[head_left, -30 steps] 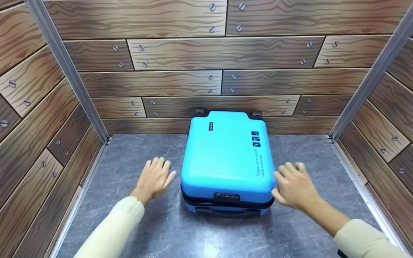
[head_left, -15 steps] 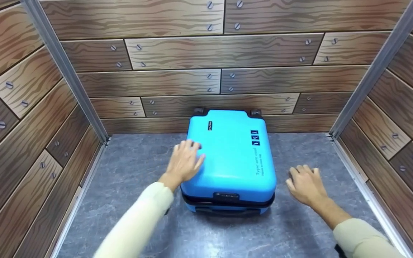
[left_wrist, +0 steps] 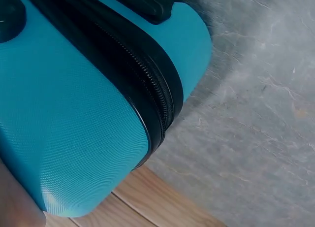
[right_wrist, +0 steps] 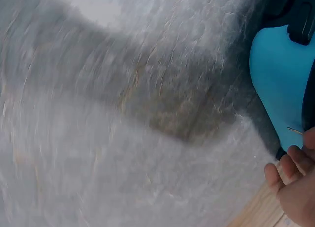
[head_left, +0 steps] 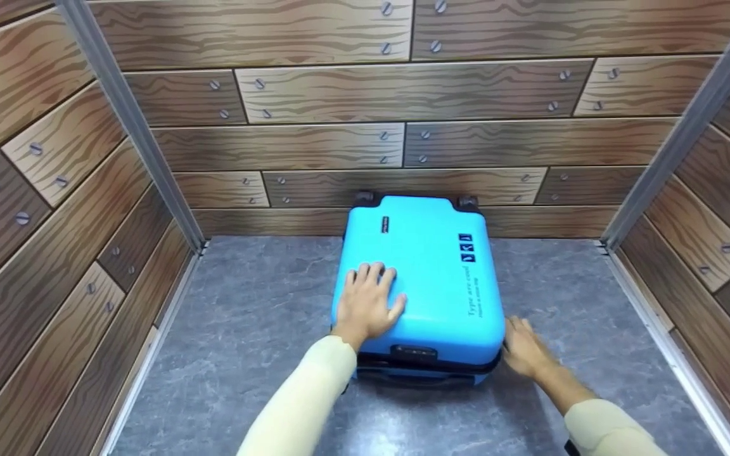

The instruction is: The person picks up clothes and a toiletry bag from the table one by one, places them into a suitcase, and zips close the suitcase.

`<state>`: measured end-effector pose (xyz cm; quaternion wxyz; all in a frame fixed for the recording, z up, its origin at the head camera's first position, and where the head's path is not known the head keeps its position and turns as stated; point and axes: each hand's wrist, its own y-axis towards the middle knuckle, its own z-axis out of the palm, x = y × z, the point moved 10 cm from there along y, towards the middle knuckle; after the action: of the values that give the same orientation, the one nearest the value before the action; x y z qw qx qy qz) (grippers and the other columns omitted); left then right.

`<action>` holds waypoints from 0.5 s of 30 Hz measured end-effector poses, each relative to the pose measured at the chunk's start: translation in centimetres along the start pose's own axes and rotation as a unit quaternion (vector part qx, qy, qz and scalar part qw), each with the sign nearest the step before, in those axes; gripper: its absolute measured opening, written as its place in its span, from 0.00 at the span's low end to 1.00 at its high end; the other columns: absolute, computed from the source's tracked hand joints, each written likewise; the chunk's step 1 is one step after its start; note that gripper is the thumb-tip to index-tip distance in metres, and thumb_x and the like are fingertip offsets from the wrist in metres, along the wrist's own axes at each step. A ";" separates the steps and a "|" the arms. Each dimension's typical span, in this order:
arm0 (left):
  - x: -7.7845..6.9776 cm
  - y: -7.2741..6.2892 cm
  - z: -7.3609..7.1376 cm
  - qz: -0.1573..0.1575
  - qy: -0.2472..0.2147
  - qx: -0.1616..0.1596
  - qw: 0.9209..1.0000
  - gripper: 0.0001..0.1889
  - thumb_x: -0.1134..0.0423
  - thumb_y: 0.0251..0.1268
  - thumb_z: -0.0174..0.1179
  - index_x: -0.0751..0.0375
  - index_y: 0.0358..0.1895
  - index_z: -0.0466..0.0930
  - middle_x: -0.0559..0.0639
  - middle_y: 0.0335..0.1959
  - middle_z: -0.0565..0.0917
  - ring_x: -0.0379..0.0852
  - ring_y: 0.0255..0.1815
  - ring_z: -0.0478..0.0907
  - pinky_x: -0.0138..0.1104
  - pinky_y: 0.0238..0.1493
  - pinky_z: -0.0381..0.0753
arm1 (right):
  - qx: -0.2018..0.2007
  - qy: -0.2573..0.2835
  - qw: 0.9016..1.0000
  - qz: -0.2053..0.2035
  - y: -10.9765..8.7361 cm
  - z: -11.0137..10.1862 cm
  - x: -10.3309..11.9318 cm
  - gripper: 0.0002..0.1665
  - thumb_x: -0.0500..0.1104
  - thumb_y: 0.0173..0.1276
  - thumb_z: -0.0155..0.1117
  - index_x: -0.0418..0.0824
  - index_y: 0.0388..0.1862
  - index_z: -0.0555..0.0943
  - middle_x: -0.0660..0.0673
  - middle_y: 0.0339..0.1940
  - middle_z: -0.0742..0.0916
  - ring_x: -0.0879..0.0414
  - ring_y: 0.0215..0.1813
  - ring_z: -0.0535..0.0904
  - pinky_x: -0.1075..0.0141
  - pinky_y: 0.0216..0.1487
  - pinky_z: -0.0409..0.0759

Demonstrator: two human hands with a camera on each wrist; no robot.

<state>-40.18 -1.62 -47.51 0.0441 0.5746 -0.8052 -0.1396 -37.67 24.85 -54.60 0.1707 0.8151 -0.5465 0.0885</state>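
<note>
A bright blue hard-shell suitcase (head_left: 428, 253) lies flat on the floor, its wheels toward the back wall. My left hand (head_left: 365, 304) rests on the lid's front left part, fingers spread. In the left wrist view, a dark zipper (left_wrist: 155, 89) with visible teeth runs round the case between black trims. At the right front corner, my right hand (head_left: 523, 348) is against the case's side. In the right wrist view its fingers (right_wrist: 290, 163) are curled, and a thin metal zipper pull (right_wrist: 295, 131) sticks out by one fingertip; the thumb is mostly out of frame.
Grey marbled floor (head_left: 257, 329) surrounds the case. Wood-plank panels form a back wall (head_left: 314, 145) and side walls, with metal strips at the corners. A black lock (head_left: 414, 353) and a carry handle (head_left: 416, 381) face me on the case's front.
My left hand has moved from the floor area at left onto the lid. My right hand drew away from the right front corner, then came back to it, lower. The suitcase stays in place.
</note>
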 end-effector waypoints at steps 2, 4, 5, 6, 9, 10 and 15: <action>-0.3 0.1 0.2 -0.002 0.002 0.009 1.000 0.28 0.37 0.76 0.35 0.45 0.70 0.65 0.48 0.67 0.69 0.51 0.64 0.65 0.49 0.64 0.63 | -0.023 0.013 0.999 -0.018 -0.3 0.0 0.1 0.21 0.31 0.61 0.59 0.24 0.53 0.76 0.28 0.48 0.81 0.30 0.55 0.74 0.38 0.61 0.69; -0.3 0.3 0.2 -0.006 0.006 0.015 1.000 0.29 0.37 0.75 0.34 0.45 0.70 0.65 0.48 0.67 0.68 0.51 0.64 0.65 0.49 0.65 0.63 | -0.039 0.022 0.999 -0.028 -0.6 0.0 0.1 0.20 0.30 0.60 0.59 0.24 0.52 0.76 0.28 0.47 0.81 0.32 0.52 0.74 0.39 0.57 0.70; -0.4 0.3 0.2 -0.007 0.008 0.017 1.000 0.29 0.37 0.75 0.34 0.44 0.70 0.65 0.48 0.67 0.68 0.51 0.65 0.64 0.49 0.65 0.63 | -0.042 0.024 0.998 -0.032 -0.7 0.0 0.1 0.20 0.30 0.60 0.59 0.24 0.53 0.76 0.28 0.47 0.82 0.31 0.52 0.74 0.39 0.57 0.70; -0.3 0.3 0.2 -0.009 0.009 0.018 1.000 0.29 0.36 0.75 0.34 0.44 0.70 0.65 0.48 0.67 0.68 0.51 0.65 0.64 0.49 0.65 0.63 | -0.044 0.028 0.998 -0.035 -0.8 0.1 0.1 0.21 0.30 0.61 0.58 0.24 0.54 0.76 0.28 0.48 0.82 0.30 0.53 0.75 0.38 0.58 0.69; -0.2 0.3 0.2 -0.011 0.011 0.018 1.000 0.29 0.37 0.75 0.34 0.45 0.70 0.65 0.48 0.67 0.68 0.51 0.65 0.64 0.49 0.65 0.63 | -0.045 0.040 0.998 -0.036 -1.0 0.4 0.0 0.22 0.30 0.63 0.56 0.23 0.56 0.73 0.25 0.51 0.81 0.25 0.56 0.74 0.35 0.59 0.68; -0.2 0.3 0.2 -0.012 0.010 0.017 1.000 0.29 0.37 0.75 0.34 0.45 0.70 0.65 0.48 0.67 0.68 0.51 0.64 0.64 0.49 0.65 0.63 | -0.044 0.044 0.997 -0.037 -1.1 0.5 0.0 0.22 0.29 0.64 0.55 0.22 0.57 0.72 0.23 0.52 0.81 0.23 0.58 0.73 0.33 0.60 0.66; 0.1 0.1 0.5 -0.014 0.006 0.016 1.000 0.29 0.37 0.75 0.35 0.45 0.69 0.65 0.48 0.67 0.69 0.51 0.65 0.64 0.50 0.65 0.63 | -0.043 0.063 0.996 -0.036 -1.3 1.0 0.0 0.23 0.27 0.67 0.50 0.18 0.60 0.69 0.19 0.55 0.79 0.18 0.60 0.70 0.29 0.62 0.64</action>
<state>-40.40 -1.57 -47.94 0.0380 0.5873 -0.7989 -0.1241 -36.52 24.94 -55.73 0.2425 0.8189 -0.5085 0.1095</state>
